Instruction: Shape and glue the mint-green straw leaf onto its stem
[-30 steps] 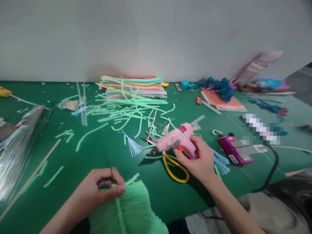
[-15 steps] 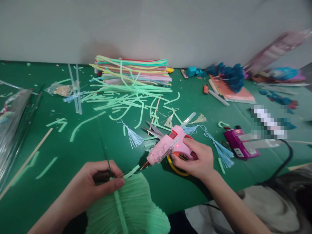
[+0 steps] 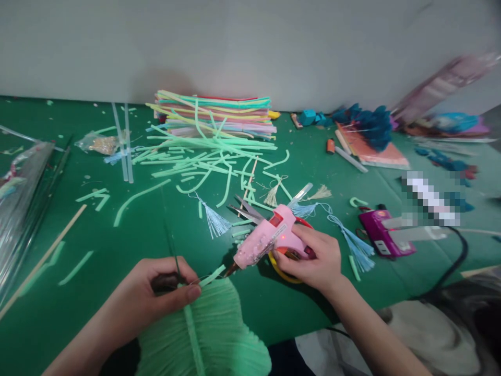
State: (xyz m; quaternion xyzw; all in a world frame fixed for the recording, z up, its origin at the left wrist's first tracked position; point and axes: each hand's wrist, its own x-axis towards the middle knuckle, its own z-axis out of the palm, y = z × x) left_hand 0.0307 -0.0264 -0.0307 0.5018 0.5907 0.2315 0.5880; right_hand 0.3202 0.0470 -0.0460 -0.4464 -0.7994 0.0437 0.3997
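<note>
At 6 o'clock, near counter (image 3: 97, 245) edge: green fan (image 3: 203, 334) of pleated paper, pinched at its top with wire stem (image 3: 172, 250) by left hand (image 3: 156, 297). Likely light, soft, easily crushed; best held at gathered top, not pleats. At 3 o'clock of fan: glue gun (image 3: 270, 237) gripped by right hand (image 3: 313, 258), nozzle toward pinch point. Probably hot at tip, rigid; handle only. Scissors (image 3: 250, 211) just beyond gun.
</note>
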